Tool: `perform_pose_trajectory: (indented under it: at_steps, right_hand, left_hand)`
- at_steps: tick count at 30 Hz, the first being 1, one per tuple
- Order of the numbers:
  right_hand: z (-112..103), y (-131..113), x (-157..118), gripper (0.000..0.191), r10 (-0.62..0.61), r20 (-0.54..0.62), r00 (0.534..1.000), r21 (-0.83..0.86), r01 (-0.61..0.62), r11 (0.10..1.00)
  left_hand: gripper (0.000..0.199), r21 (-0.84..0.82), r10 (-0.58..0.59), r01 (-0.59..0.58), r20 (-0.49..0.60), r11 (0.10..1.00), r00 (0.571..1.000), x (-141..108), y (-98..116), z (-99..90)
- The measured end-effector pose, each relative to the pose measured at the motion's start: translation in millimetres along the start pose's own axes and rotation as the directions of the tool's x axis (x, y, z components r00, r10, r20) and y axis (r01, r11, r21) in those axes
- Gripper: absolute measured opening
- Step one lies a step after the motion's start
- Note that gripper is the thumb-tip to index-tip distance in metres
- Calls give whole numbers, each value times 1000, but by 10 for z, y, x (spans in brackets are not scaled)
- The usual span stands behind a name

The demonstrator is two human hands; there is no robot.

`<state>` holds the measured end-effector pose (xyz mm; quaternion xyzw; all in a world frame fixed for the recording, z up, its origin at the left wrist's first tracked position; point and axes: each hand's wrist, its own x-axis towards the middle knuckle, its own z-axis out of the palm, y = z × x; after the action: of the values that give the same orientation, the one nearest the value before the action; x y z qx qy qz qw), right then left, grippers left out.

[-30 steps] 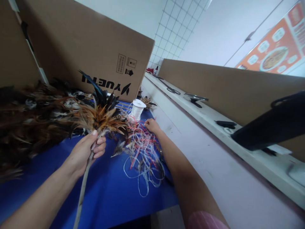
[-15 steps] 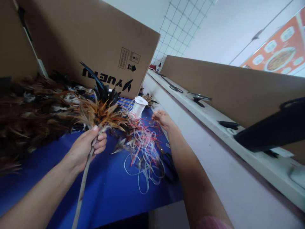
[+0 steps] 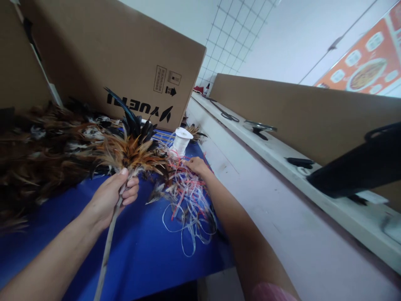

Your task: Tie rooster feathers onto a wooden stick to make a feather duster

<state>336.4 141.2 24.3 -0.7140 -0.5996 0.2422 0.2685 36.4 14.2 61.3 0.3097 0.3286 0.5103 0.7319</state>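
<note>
My left hand (image 3: 114,194) is wrapped round a thin pale stick (image 3: 108,246) where a bundle of orange-brown and black feathers (image 3: 133,150) fans out from its top. To the right, my right hand (image 3: 196,165) is closed, its fingertips at the upper part of a tangle of clear and red ribbon strands (image 3: 191,200). What those fingers pinch is too small to make out. Just behind them a white spool (image 3: 181,142) stands upright on the blue table surface (image 3: 144,251).
A big heap of brown and black feathers (image 3: 46,154) lies at the left. Behind stands a cardboard box (image 3: 125,54). Along the right runs a white ledge (image 3: 278,179) with scissors (image 3: 230,116) and a black object (image 3: 354,167).
My right hand has moved left, from beside the ribbon tangle to over its upper part. My left hand still holds the feathered stick in nearly the same place. The view has shifted slightly.
</note>
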Motion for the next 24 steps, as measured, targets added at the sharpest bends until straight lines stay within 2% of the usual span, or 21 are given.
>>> perform_pose_trajectory:
  at_steps: [4,7,11,16,20,24]
  right_hand:
    - [136,33,74,31,43,15,999,26,-44,999]
    - [91,22,54,19,34,30,999,133,-38,990]
    - [-148,-72,-75,11,-27,55,998,328,7,945]
    - [-508,-237,-277,18,-112,69,991,504,62,862]
    - [-728,-342,-392,25,-162,59,985,646,87,759]
    - [-905,-439,-497,27,-178,54,983,703,89,706]
  left_hand:
    - [23,2,1,-1,-27,1000,1000,15,-7,-8]
    - [24,14,-2,2,-25,1000,1000,28,-13,-20]
    - [26,17,0,0,10,1000,1000,31,-16,-33]
    - [26,-15,6,-6,21,1000,1000,7,-4,-20]
    - [25,-13,9,-8,8,1000,1000,4,-3,-17]
    - [26,-10,-20,20,6,1000,1000,3,-9,-29]
